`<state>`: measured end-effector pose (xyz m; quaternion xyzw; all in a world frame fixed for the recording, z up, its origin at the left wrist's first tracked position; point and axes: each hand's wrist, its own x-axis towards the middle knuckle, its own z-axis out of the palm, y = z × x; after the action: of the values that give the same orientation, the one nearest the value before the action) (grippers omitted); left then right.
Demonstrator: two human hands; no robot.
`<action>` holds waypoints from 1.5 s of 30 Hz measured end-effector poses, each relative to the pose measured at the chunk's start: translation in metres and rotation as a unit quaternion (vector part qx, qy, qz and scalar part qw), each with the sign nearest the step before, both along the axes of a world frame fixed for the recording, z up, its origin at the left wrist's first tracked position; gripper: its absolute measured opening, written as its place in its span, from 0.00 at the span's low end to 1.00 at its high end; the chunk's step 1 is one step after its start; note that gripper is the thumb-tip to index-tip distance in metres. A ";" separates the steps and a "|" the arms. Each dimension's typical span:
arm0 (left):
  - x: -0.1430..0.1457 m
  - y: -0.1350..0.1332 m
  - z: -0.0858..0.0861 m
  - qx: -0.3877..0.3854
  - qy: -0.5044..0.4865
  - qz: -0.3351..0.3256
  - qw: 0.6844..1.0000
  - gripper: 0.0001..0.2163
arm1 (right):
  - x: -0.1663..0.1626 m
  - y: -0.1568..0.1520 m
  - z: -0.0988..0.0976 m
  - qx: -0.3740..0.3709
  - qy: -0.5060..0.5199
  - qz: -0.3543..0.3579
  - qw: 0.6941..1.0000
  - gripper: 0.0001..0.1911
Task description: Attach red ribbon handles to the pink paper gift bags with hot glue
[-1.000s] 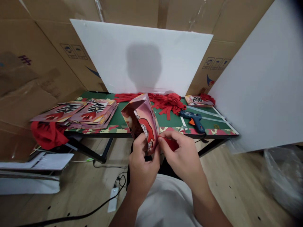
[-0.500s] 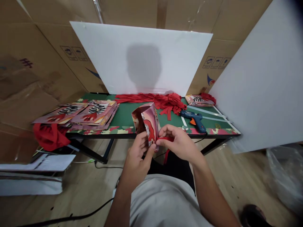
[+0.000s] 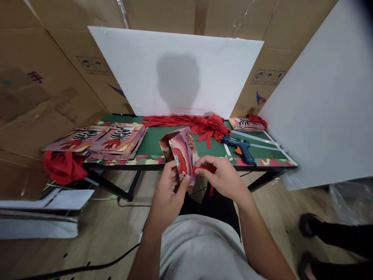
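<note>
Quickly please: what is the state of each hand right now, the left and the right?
Left hand: closed, holding the printed paper bag at its lower edge.
Right hand: closed, pinching a red ribbon strip against the bag.

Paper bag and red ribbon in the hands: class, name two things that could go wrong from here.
1. The left hand pinches only one edge of the opened paper bag; it may crease or collapse.
2. The right hand presses the red ribbon at the bag's side; it could sit crooked or slip off.
</note>
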<state>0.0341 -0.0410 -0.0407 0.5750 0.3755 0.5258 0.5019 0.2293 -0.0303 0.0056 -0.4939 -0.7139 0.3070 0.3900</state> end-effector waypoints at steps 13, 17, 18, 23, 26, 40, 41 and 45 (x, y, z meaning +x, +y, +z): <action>0.003 -0.004 0.000 -0.005 -0.015 0.030 0.999 0.19 | -0.016 -0.018 -0.001 0.070 -0.004 -0.068 0.995 0.04; 0.003 -0.006 0.000 -0.010 -0.004 0.020 1.000 0.21 | -0.019 -0.020 -0.005 0.093 -0.005 -0.074 0.993 0.05; 0.003 -0.007 0.000 -0.011 -0.003 0.022 1.000 0.22 | -0.018 -0.020 -0.005 0.087 -0.004 -0.062 0.994 0.05; 0.004 -0.007 0.001 -0.021 -0.016 0.040 0.999 0.24 | -0.010 -0.021 -0.006 0.046 0.030 -0.019 0.998 0.06; 0.004 -0.007 0.003 -0.022 -0.025 0.039 0.999 0.24 | -0.010 -0.021 -0.011 0.064 0.043 -0.045 0.996 0.08; 0.013 -0.016 0.002 0.008 -0.016 0.080 0.997 0.23 | -0.024 -0.034 -0.017 0.164 0.034 -0.138 0.976 0.06; 0.013 -0.016 0.002 0.014 -0.013 0.082 0.996 0.23 | -0.024 -0.034 -0.016 0.163 0.033 -0.139 0.976 0.06; 0.014 -0.016 0.001 0.020 0.001 0.088 0.996 0.23 | -0.024 -0.033 -0.015 0.153 0.043 -0.138 0.978 0.06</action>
<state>0.0479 -0.0573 -0.0396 0.5503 0.4146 0.5743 0.4422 0.2058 -0.0633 -0.0098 -0.5084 -0.6601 0.1588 0.5298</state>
